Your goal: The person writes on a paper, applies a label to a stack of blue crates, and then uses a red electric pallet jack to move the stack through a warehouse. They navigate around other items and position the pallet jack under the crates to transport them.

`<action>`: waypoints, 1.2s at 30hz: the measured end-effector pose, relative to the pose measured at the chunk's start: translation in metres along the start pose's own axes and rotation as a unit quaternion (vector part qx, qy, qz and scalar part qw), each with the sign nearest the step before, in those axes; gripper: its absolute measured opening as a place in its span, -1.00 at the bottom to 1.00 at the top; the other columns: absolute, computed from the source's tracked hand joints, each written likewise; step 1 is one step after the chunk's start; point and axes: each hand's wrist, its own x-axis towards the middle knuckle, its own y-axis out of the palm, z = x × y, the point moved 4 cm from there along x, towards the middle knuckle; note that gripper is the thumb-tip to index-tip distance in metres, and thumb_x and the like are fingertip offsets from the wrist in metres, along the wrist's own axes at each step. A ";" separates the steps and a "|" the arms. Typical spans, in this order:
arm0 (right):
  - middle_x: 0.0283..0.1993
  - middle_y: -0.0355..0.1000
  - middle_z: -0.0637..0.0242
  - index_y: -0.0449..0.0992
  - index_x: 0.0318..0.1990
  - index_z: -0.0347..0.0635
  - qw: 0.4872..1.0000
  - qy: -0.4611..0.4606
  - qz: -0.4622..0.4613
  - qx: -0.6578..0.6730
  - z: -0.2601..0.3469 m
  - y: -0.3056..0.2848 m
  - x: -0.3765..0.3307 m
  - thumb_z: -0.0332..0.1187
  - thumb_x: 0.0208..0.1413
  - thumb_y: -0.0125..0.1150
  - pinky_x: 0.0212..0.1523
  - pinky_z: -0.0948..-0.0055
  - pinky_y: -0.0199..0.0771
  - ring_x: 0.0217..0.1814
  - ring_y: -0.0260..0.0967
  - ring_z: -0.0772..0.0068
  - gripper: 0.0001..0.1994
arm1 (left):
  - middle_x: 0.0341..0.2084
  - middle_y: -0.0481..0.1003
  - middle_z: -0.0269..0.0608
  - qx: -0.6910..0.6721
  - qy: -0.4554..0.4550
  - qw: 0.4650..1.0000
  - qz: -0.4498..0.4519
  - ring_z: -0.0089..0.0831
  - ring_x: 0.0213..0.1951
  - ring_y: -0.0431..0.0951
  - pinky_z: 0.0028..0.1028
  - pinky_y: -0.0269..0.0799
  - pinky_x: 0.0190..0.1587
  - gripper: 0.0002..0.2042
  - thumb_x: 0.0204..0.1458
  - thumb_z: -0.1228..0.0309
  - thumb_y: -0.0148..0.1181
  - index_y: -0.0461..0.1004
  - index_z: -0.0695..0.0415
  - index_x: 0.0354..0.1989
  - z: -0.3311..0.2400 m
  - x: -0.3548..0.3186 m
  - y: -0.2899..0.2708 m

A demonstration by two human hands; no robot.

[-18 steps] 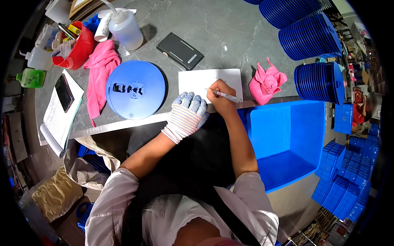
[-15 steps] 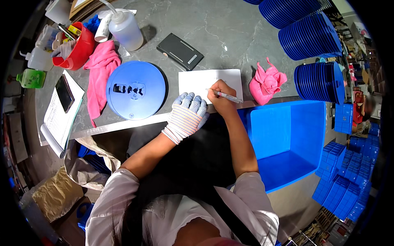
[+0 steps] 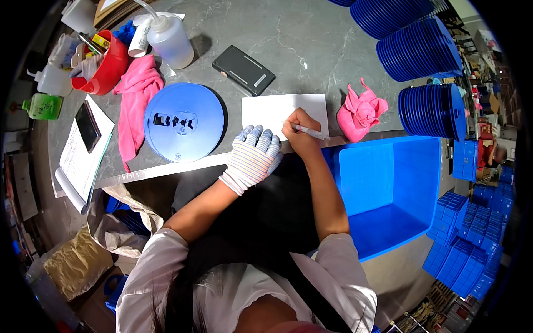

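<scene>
Now right hand (image 3: 300, 133) holds slim pen (image 3: 312, 132) on white paper (image 3: 277, 108).

1. I see almost no change across these moments: my right hand (image 3: 300, 135) with the pen (image 3: 311, 132) sits a touch further along the white paper (image 3: 266, 108) near the front edge of the grey table (image 3: 311, 44), a very small shift.
2. My gloved left hand (image 3: 256, 155) creeps slightly closer to the paper's near edge; the difference is barely visible.
</scene>
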 end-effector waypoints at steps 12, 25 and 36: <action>-0.65 0.32 0.28 0.31 -0.56 -0.21 1.000 0.009 0.008 -0.008 0.001 -0.002 0.000 -0.55 -0.21 0.18 -0.57 0.48 0.27 -0.63 0.28 0.48 -0.86 | -0.27 0.46 -0.12 0.011 -0.002 1.000 0.002 -0.12 -0.16 0.45 -0.13 0.33 -0.05 -0.64 -0.21 0.20 0.23 0.45 0.15 -0.26 0.000 -0.001 0.001; -0.68 0.30 0.41 0.34 -0.57 -0.20 0.997 -0.081 0.000 -0.002 0.004 -0.008 -0.009 -0.56 -0.17 0.19 -0.60 0.61 0.23 -0.65 0.22 0.69 -0.88 | -0.25 0.44 -0.12 -0.003 -0.003 1.000 0.007 -0.16 -0.13 0.42 -0.12 0.29 0.00 -0.64 -0.19 0.21 0.22 0.44 0.16 -0.24 0.000 -0.002 0.001; -0.66 0.32 0.30 0.31 -0.57 -0.18 0.999 -0.047 0.020 -0.013 0.004 -0.002 -0.006 -0.53 -0.20 0.19 -0.58 0.45 0.30 -0.65 0.31 0.46 -0.86 | -0.25 0.45 -0.15 0.011 -0.001 1.000 0.011 -0.21 -0.15 0.42 -0.14 0.28 0.00 -0.63 -0.18 0.17 0.20 0.45 0.14 -0.23 0.000 -0.001 0.002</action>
